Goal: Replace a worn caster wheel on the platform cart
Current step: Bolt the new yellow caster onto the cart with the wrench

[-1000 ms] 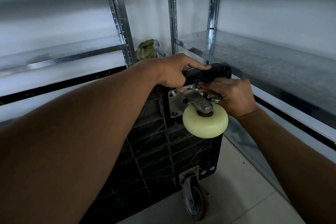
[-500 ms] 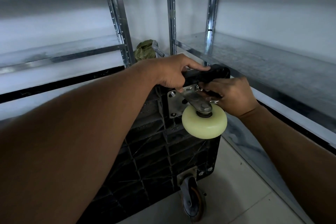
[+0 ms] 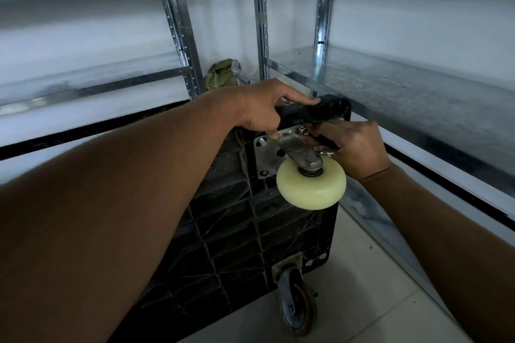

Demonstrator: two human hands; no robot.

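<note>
The black platform cart (image 3: 231,231) stands tipped on its side, ribbed underside facing me. A pale yellow caster wheel (image 3: 310,189) in a metal bracket sits on its mounting plate (image 3: 263,153) at the cart's upper corner. My left hand (image 3: 262,108) grips the cart's top edge, thumb down by the plate. My right hand (image 3: 354,147) holds a dark-handled tool against a bolt at the plate's upper right corner; a metal ring hangs from the fingers. A worn grey and orange caster (image 3: 298,303) sits at the lower corner.
Metal shelving stands on both sides: a left rack (image 3: 178,36) and a right rack with a long galvanised shelf (image 3: 390,83). A crumpled green cloth (image 3: 220,75) lies behind the cart. The floor is pale tile (image 3: 362,287).
My right hand has shifted slightly up toward the plate's top right bolt. The left hand keeps its grip on the cart edge.
</note>
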